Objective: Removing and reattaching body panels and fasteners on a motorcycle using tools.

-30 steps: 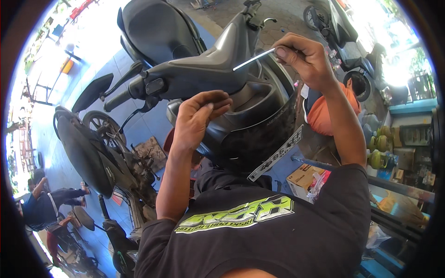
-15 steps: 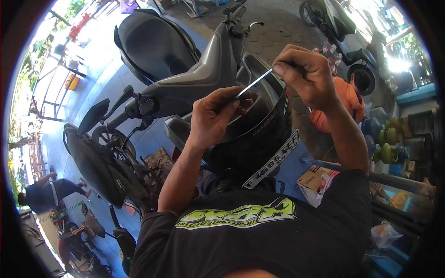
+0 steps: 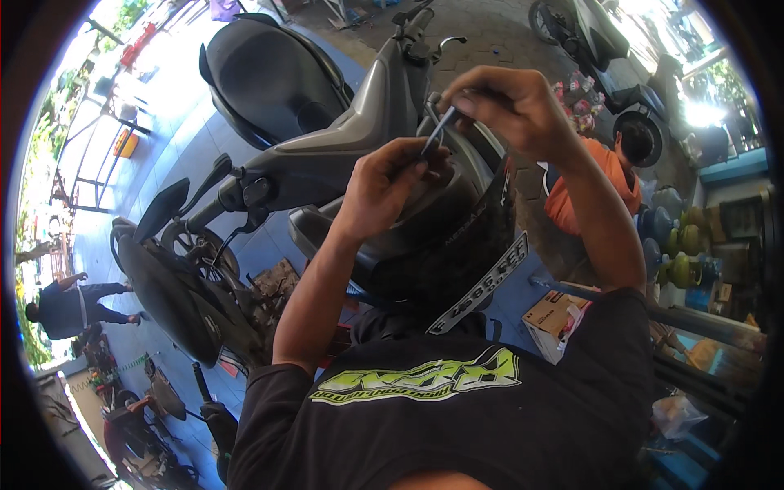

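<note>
A thin, straight metal rod (image 3: 442, 127) slants between my two hands, above the front of a grey and black scooter (image 3: 327, 151). Its lower end is pinched in the fingertips of my left hand (image 3: 385, 181). At the upper end, my right hand (image 3: 516, 113) grips it between thumb and curled fingers. Both of its tips are hidden by fingers, so what kind of tool or part it is cannot be made out. Under my hands lies the scooter's dark front panel (image 3: 425, 237), with a number plate (image 3: 480, 282) at its lower edge.
Another dark scooter (image 3: 163, 286) stands at left. A person in orange (image 3: 590, 192) is low down at right, near another parked scooter (image 3: 592, 49). A cardboard box (image 3: 554, 321) sits beside my right arm, by a shelf rail (image 3: 710, 318). Another person (image 3: 73, 306) is at far left.
My right hand has moved left and slightly up, closer to my left hand. Less of the rod shows between them, and it stands steeper. The person at far left has shifted position.
</note>
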### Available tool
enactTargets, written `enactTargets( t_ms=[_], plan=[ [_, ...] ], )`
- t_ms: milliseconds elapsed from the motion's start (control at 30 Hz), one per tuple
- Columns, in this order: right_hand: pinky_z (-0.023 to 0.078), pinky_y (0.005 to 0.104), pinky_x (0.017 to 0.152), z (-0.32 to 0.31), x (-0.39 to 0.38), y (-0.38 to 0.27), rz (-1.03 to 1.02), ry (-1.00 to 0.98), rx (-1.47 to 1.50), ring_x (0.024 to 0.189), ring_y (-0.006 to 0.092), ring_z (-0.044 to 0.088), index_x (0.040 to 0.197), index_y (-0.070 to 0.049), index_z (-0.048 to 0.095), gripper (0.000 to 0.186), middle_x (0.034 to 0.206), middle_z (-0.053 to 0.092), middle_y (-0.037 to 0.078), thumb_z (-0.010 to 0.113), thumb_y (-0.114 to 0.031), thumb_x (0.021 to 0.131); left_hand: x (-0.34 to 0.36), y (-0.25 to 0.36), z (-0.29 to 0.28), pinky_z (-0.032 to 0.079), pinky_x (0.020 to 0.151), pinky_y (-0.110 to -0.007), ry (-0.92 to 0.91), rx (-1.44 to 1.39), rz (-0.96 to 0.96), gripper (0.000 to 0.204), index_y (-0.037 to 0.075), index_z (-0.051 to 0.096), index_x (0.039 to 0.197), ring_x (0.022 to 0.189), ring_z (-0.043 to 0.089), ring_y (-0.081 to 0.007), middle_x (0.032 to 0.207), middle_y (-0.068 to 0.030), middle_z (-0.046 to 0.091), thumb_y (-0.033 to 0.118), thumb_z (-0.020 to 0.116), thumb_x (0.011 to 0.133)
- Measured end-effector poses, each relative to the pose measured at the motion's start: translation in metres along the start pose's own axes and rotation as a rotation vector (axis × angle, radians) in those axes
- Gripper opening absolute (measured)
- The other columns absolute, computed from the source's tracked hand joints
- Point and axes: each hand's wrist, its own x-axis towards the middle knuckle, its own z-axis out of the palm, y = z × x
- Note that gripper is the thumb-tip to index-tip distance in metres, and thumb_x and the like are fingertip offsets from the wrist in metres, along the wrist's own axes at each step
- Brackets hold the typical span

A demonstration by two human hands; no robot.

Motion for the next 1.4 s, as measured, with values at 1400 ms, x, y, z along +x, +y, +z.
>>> enactTargets(
  t_ms=[1400],
  plan=[
    [0.049, 0.0315, 0.074, -0.001, 0.001, 0.132, 0.019, -0.111, -0.308, 0.08, 0.0183, 0.066, 0.096, 0.001, 0.069, 0.019, 0.084, 0.069, 0.01, 0.064, -0.016, 0.088, 0.084, -0.097, 0.026, 0.053, 0.077, -0.044, -0.021, 0.841, -0.027, 0.026, -0.002, 0.068, 0.094, 0.086, 0.067, -0.0371, 0.088, -0.021, 0.069, 0.019, 0.07, 0.078]
  ],
)
